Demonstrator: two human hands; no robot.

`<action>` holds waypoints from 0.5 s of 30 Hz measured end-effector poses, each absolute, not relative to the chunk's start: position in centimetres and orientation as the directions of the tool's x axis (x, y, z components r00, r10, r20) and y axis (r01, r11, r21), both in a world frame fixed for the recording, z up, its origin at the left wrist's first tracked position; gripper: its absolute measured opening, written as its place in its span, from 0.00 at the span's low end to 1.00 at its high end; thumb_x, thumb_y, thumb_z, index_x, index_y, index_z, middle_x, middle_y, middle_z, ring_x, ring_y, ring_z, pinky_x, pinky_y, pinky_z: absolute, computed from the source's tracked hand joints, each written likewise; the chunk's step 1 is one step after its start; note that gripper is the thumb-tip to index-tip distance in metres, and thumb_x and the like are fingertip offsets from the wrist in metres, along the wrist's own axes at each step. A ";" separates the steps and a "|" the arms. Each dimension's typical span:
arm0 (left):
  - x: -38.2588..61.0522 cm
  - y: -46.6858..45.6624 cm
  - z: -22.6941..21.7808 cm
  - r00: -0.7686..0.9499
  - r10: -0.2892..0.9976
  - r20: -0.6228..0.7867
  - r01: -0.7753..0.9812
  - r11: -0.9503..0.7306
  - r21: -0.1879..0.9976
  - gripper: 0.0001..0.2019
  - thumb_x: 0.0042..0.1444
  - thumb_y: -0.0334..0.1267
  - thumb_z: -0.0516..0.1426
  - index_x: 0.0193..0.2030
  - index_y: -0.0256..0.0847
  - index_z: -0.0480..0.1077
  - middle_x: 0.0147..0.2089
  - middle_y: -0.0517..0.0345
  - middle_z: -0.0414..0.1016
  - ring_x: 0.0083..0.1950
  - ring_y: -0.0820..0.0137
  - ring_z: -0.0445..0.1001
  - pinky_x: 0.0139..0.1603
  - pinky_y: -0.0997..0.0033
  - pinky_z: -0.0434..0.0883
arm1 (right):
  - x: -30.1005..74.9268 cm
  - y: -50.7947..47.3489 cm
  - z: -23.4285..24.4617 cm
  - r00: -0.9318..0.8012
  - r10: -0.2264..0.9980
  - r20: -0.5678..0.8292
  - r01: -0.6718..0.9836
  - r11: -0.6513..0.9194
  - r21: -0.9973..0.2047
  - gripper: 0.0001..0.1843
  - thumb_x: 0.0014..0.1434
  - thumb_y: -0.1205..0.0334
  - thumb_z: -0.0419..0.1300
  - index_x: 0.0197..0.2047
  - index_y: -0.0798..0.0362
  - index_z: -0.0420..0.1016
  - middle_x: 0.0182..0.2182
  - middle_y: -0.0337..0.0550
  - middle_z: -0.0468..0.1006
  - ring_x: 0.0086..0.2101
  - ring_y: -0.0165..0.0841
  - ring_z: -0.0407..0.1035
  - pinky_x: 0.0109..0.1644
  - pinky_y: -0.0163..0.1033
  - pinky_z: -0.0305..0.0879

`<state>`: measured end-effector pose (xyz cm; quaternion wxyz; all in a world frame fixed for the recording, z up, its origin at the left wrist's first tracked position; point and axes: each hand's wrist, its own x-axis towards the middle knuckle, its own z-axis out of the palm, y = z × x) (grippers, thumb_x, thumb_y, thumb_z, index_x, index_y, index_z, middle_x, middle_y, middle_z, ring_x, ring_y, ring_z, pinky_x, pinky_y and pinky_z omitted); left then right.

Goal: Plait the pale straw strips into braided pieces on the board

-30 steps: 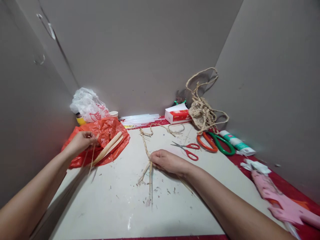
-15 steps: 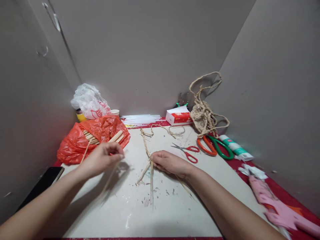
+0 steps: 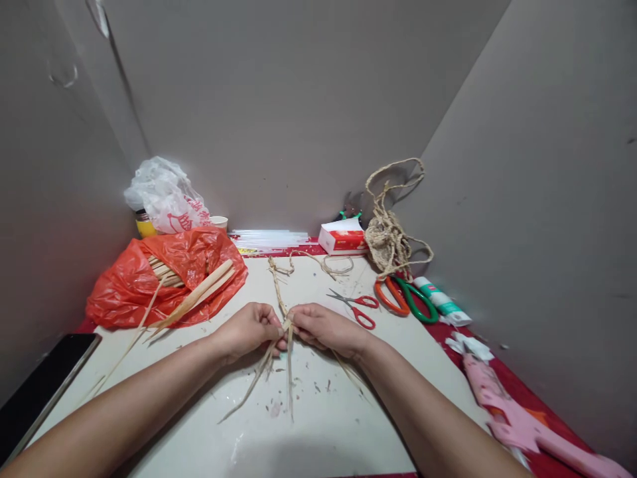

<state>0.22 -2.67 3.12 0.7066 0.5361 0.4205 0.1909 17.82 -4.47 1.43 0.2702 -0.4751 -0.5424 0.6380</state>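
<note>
A thin braid of dried straw [image 3: 277,289] runs down the white board toward me. At its lower end my left hand [image 3: 259,328] pinches straw strands, with loose ends hanging below the fingers. Close against it, my right hand [image 3: 321,326] pinches the braid's working end from the right. One straw strand [image 3: 290,378] hangs straight down between the hands. Another strand slants out under my right wrist. Just right of the braid lie small scissors [image 3: 355,307] with red handles, blades partly spread.
At left, an orange plastic bag [image 3: 119,285] holds straw strips, with a black phone [image 3: 50,392] nearer me. A rope coil [image 3: 391,239], large scissors [image 3: 421,302] and a pink glue gun [image 3: 512,411] lie along the right. A red tissue box [image 3: 342,238] stands at the back.
My left hand has moved right from beside the orange bag to the braid and now pinches strands there. My right hand stays at the braid's end. The view has shifted slightly.
</note>
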 end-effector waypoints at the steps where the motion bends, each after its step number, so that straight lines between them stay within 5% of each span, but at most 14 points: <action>1: 0.3 -2.7 3.1 0.565 0.717 -0.408 0.174 0.379 0.909 0.12 0.42 0.35 0.61 0.26 0.37 0.59 0.22 0.57 0.72 0.22 0.75 0.69 0.27 0.73 0.67 | 17.8 -4.5 1.5 -0.403 0.859 -0.317 0.165 -0.272 -0.948 0.14 0.57 0.62 0.47 0.21 0.54 0.57 0.13 0.29 0.55 0.13 0.19 0.42 0.15 0.29 0.37; 7: 0.3 -2.6 2.6 0.569 0.727 -0.385 0.109 0.397 0.911 0.16 0.39 0.34 0.63 0.34 0.37 0.63 0.20 0.61 0.71 0.21 0.74 0.70 0.22 0.76 0.66 | 17.8 -4.5 1.5 -0.408 0.856 -0.319 0.144 -0.284 -0.948 0.13 0.57 0.61 0.48 0.21 0.54 0.58 0.13 0.28 0.54 0.13 0.20 0.41 0.15 0.30 0.36; 15: 0.6 -2.0 2.2 0.522 0.748 -0.410 0.120 0.412 0.904 0.12 0.38 0.35 0.64 0.25 0.34 0.65 0.18 0.57 0.70 0.19 0.76 0.69 0.23 0.79 0.65 | 17.9 -4.5 1.4 -0.427 0.846 -0.319 0.153 -0.280 -0.948 0.12 0.56 0.63 0.48 0.22 0.54 0.59 0.13 0.28 0.53 0.14 0.20 0.41 0.15 0.30 0.36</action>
